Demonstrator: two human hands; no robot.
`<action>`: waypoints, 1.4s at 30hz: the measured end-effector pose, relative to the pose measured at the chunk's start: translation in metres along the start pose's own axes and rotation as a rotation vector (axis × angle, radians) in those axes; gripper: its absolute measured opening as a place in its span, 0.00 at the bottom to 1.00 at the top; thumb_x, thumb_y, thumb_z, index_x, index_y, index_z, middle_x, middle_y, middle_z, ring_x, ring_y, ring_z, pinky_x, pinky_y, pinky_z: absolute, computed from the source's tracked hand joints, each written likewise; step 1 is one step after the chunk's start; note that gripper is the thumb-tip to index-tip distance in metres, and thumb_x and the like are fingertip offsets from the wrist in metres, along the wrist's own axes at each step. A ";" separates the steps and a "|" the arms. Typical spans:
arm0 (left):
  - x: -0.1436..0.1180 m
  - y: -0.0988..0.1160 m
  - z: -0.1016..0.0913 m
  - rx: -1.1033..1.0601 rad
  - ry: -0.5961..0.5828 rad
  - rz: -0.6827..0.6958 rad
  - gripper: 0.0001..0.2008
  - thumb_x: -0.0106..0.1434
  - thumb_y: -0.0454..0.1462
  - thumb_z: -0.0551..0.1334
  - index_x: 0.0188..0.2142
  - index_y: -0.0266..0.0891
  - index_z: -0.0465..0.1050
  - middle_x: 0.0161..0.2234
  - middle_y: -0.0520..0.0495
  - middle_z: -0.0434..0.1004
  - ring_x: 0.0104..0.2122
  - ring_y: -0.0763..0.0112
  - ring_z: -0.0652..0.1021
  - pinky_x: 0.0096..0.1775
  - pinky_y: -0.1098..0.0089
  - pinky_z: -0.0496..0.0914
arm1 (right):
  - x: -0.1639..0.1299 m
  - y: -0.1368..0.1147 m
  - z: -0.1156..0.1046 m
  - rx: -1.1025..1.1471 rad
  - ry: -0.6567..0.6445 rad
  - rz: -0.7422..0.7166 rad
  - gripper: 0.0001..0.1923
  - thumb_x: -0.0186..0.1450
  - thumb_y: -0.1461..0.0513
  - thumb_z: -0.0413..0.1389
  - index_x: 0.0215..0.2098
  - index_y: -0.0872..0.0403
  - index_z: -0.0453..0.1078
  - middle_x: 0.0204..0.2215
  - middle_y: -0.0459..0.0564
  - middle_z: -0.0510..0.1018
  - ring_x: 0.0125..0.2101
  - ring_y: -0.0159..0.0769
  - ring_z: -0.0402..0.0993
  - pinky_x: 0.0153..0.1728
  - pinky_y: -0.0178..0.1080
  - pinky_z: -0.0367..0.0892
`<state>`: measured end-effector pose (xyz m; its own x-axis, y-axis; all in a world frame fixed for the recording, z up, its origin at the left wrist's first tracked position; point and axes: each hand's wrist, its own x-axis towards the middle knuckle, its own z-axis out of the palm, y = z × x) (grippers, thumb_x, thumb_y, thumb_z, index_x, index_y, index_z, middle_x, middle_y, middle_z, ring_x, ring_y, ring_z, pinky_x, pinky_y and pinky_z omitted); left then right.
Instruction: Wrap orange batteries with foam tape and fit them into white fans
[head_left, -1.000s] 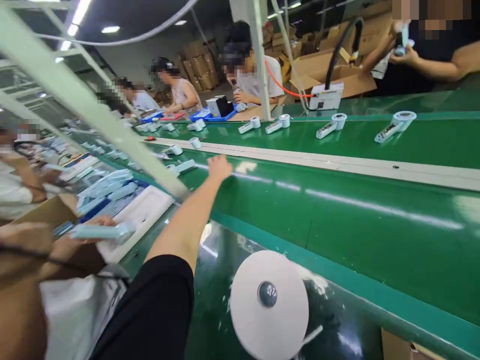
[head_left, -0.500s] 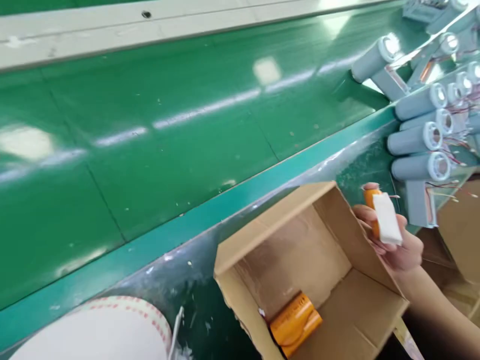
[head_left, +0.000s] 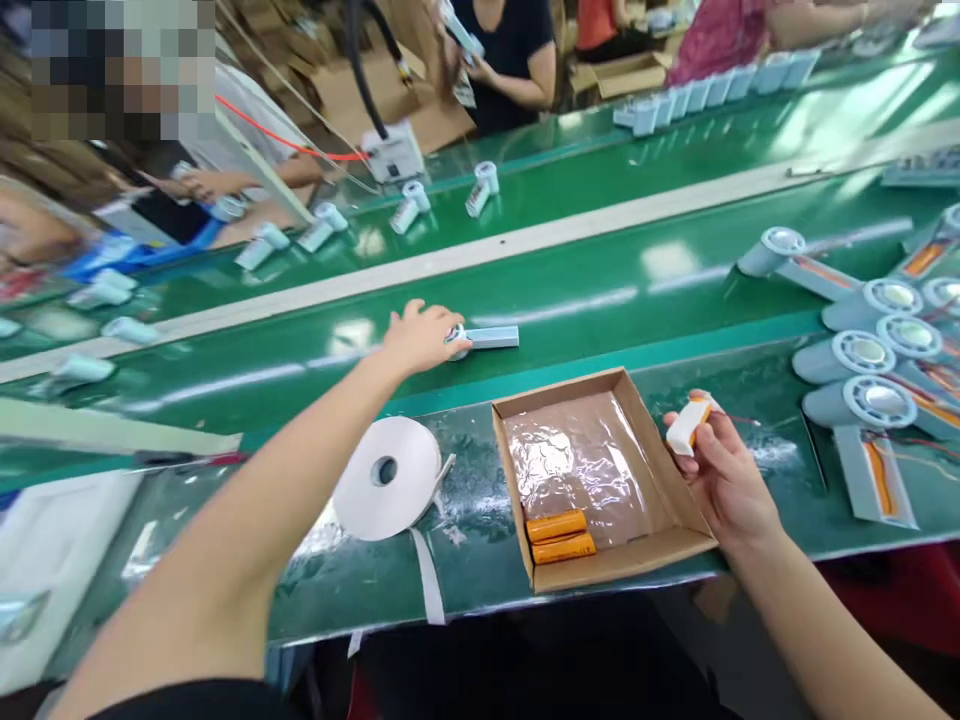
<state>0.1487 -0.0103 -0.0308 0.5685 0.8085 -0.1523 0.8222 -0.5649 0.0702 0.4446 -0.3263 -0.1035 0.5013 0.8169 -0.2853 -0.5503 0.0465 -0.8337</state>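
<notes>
My left hand (head_left: 421, 337) reaches out over the green conveyor belt, its fingers closed around the round head of a light blue plastic housing (head_left: 495, 337). The housing's straight handle points right along the belt. Beside a shallow cardboard box (head_left: 670, 505), my right hand (head_left: 724, 475) grips an orange battery (head_left: 702, 408) with a strip of white tape (head_left: 685, 428) on its side. A thin wire sticks out from the battery. Two more orange batteries (head_left: 556, 526) lie in the box's near left corner. Left of the box is a white tape roll (head_left: 409, 460), its loose end hanging towards the bench edge.
Several light blue housings (head_left: 855, 400) with trailing wires crowd the bench at right. A cream rail (head_left: 551, 222) divides the belt (head_left: 600, 270) from a farther lane carrying more housings. Co-workers sit across the line. A pale post (head_left: 112, 425) juts in at left.
The view has swung up and back, bringing in the far lane and co-workers. My left hand has come into view on a housing. My right hand still holds the taped battery.
</notes>
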 end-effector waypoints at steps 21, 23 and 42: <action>0.047 0.071 -0.008 -0.048 -0.038 -0.015 0.08 0.60 0.41 0.66 0.37 0.46 0.84 0.40 0.44 0.85 0.42 0.55 0.81 0.46 0.61 0.74 | 0.116 -0.087 0.134 -0.846 -0.588 -0.554 0.23 0.66 0.59 0.64 0.58 0.51 0.67 0.37 0.45 0.85 0.38 0.39 0.82 0.45 0.40 0.74; 0.041 0.064 -0.008 -0.122 -0.001 -0.028 0.09 0.62 0.45 0.65 0.39 0.51 0.84 0.44 0.50 0.85 0.42 0.61 0.81 0.43 0.67 0.72 | 0.137 -0.077 0.146 -1.114 -0.608 -0.588 0.21 0.70 0.61 0.62 0.59 0.51 0.65 0.38 0.45 0.85 0.40 0.38 0.83 0.44 0.38 0.72; 0.019 0.108 0.040 -0.289 0.121 -0.106 0.08 0.71 0.43 0.62 0.35 0.53 0.79 0.42 0.57 0.84 0.40 0.76 0.82 0.41 0.73 0.77 | 0.237 0.043 0.094 -1.514 -0.917 -0.725 0.21 0.57 0.41 0.59 0.41 0.41 0.78 0.25 0.62 0.80 0.20 0.56 0.74 0.22 0.46 0.56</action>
<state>0.2473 -0.0628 -0.0650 0.4644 0.8838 -0.0570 0.8416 -0.4203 0.3393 0.4772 -0.0765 -0.1628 -0.4004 0.9064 0.1350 0.7845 0.4151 -0.4607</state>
